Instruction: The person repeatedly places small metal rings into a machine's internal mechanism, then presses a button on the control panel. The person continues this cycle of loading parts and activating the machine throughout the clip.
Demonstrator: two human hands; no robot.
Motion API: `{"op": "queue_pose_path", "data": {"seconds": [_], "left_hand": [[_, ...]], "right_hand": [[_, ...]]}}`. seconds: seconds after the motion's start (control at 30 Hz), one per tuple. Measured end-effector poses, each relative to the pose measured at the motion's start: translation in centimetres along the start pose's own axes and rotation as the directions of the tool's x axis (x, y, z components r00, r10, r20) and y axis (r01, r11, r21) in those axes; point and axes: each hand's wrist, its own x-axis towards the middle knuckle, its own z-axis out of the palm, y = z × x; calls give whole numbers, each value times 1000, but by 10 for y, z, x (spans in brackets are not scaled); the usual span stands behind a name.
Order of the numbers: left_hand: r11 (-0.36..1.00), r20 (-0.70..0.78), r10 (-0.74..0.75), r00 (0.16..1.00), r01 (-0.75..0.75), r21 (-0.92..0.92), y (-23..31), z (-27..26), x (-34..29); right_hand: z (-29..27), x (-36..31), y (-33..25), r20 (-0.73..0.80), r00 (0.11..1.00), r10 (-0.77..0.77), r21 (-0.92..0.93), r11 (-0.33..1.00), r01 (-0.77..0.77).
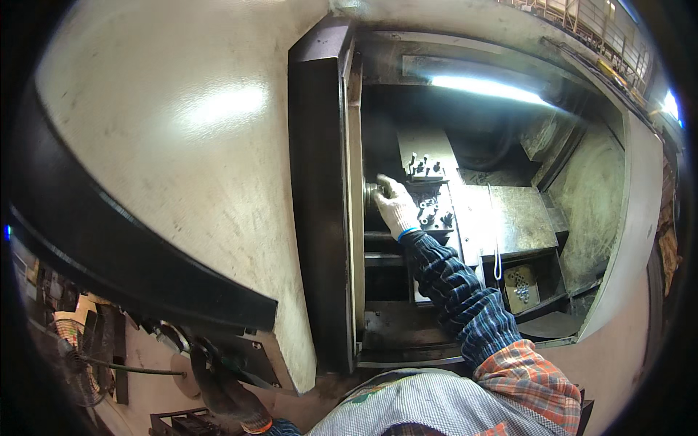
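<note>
1. The right hand [398, 206] wears a white glove with a blue edge. It reaches deep into the big machine.
2. Its fingers bend and touch a round part [370, 192]. I cannot tell if they grip it or just press on it.
3. The round part is shiny metal. It sits inside the machine, just right of the tall black edge [318, 203], and the fingers hide some of it.
4. The left hand [217, 384] wears a dark glove with an orange edge. It is low down, by the bottom end of the pale panel [196, 160]. It is too dark there to tell if its fingers are bent, straight or holding something.
5. Right of the white glove are two blocks with bolts standing up: a back block [427, 172] and a front block [438, 221]. Small metal rings [427, 204] lie on the front one.
6. More to the right is a flat metal box [520, 218]. A thin white loop [497, 269] hangs down in front of it.
7. Below the box, a small tray [534, 292] holds little shiny pieces [520, 286].
8. A long lamp [487, 89] shines at the back.
</note>
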Motion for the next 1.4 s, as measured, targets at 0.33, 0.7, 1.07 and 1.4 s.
{"op": "queue_pose_path", "data": {"seconds": [0.33,0.7,1.07,1.4], "left_hand": [[991,-7,120,993,-121,-58,45,-8,3],[973,-144,96,985,-123,-196,41,6,-12],[978,-146,23,989,-53,-201,25,5,-10],[948,-169,-134,976,76,-310,21,17,-9]], "right_hand": [[24,-6,47,-101,884,456,583,747,-319],[58,8,53,-120,911,394,589,767,-254],[68,10,89,94,702,706,783,383,-490],[43,-5,62,111,851,514,455,735,-503]]}}
